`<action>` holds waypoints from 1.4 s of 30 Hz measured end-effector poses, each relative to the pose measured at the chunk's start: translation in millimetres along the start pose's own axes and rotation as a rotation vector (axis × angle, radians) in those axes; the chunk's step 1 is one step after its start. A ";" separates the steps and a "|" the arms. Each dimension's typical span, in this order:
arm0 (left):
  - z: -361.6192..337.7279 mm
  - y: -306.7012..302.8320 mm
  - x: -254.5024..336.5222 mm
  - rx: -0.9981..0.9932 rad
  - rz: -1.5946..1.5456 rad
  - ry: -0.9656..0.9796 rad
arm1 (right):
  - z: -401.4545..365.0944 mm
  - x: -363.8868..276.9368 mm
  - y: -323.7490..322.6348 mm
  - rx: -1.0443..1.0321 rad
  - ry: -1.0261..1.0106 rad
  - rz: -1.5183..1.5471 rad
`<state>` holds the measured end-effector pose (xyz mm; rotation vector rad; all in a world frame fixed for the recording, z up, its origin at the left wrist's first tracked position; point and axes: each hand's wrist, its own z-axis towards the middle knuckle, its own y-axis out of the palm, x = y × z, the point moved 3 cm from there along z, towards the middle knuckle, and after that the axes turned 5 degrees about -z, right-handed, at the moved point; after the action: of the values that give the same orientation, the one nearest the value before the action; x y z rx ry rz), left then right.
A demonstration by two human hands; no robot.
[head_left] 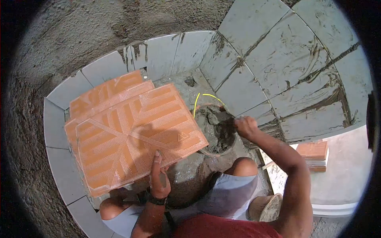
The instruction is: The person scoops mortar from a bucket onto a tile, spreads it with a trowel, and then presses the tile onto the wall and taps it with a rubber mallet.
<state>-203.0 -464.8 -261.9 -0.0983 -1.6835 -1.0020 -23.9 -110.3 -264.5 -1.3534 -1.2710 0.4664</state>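
My left hand [160, 182] grips the lower edge of a terracotta-backed tile [139, 135], thumb on its ridged back and fingers hidden beneath. The tile lies tilted, ridged back up, over more tiles [109, 91] with the same orange backs. My right hand [246, 127] is closed at the right side of a round bucket [219, 154] of wet grey mortar [212, 123]. What it holds is in dark shadow and cannot be made out. A thin yellow strip [196, 104] curves along the bucket's far side.
Light wall tiles [291, 51] smeared with mortar rise on the right, and a low tiled row [162, 51] runs along the rough cement wall [87, 35]. A second bucket [260, 207] stands by my right knee. Stacked tiles [312, 154] sit on the floor at right.
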 end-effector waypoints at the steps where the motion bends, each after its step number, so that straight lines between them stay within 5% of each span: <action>1: 0.2 5.1 2.3 0.067 -0.108 -0.083 | 11.8 -8.7 10.8 -0.132 -0.020 0.000; 4: -4.9 0.4 -5.2 0.186 -0.110 -0.118 | 11.5 -45.0 58.8 0.166 -0.085 -0.107; 5: -5.0 -7.3 -8.1 0.191 -0.097 -0.108 | 19.4 -41.6 66.2 -0.148 0.009 0.094; 7: -7.0 -10.6 -7.2 -0.081 0.398 0.236 | 6.0 -42.0 13.9 -0.152 -0.003 0.110; 11: -1.1 -9.0 -4.5 -0.111 0.378 0.227 | 7.9 -48.6 19.7 -0.332 0.019 0.157; 17: -8.9 -26.0 -16.3 -0.095 0.802 0.462 | 27.8 -75.1 38.9 -0.384 -0.007 0.298; 19: -2.8 -22.5 -24.3 0.022 0.270 0.141 | 20.4 -71.5 23.7 -0.387 -0.041 0.309; 22: -3.8 -24.6 -30.5 0.270 -0.045 -0.076 | 22.6 -74.4 16.2 -0.455 -0.049 0.372; 25: -4.2 -31.9 -30.6 0.153 0.008 -0.089 | 31.1 -75.7 25.1 -0.420 -0.018 0.374; 26: -9.9 -33.2 -32.1 0.139 0.005 -0.088 | 40.9 -81.2 34.3 -0.618 -0.119 0.377; 27: -16.1 -31.7 -29.2 0.096 0.313 0.121 | 49.8 -77.6 45.6 -0.806 -0.205 0.376; 28: -14.9 -22.5 -27.9 0.054 0.602 0.348 | 56.0 -78.6 91.5 -0.717 -0.183 0.585; 29: -7.0 -11.3 -21.5 0.024 0.572 0.375 | 55.2 -78.2 132.2 -0.612 -0.166 0.787; 31: 0.9 -5.0 -14.3 0.264 -0.132 -0.067 | 45.6 -84.8 80.1 -0.631 -0.070 0.645; 32: -0.9 -5.4 -18.9 0.246 -0.143 -0.056 | 38.0 -81.4 78.3 -0.614 -0.055 0.638; 34: -4.7 -9.6 -15.8 0.191 0.114 0.076 | 31.5 -91.6 64.3 -0.394 -0.333 0.241; 35: -1.6 -9.7 -18.2 0.250 -0.197 -0.049 | 26.9 -97.1 54.4 -0.380 -0.329 0.247; 37: 1.9 -3.1 -7.5 0.299 -0.227 -0.096 | 15.2 -94.8 4.9 -0.416 0.012 0.402; 38: 1.6 -1.4 -9.0 0.364 -0.264 -0.160 | 20.3 -89.5 34.4 -0.401 0.028 0.402; 42: -2.7 9.1 -2.3 0.356 -0.058 -0.048 | 63.0 -120.5 122.7 -0.372 -0.420 0.166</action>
<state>-195.3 -459.8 -258.7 0.1632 -1.8920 -0.7324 -68.9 -154.2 -436.5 -1.7430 -1.6536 0.6791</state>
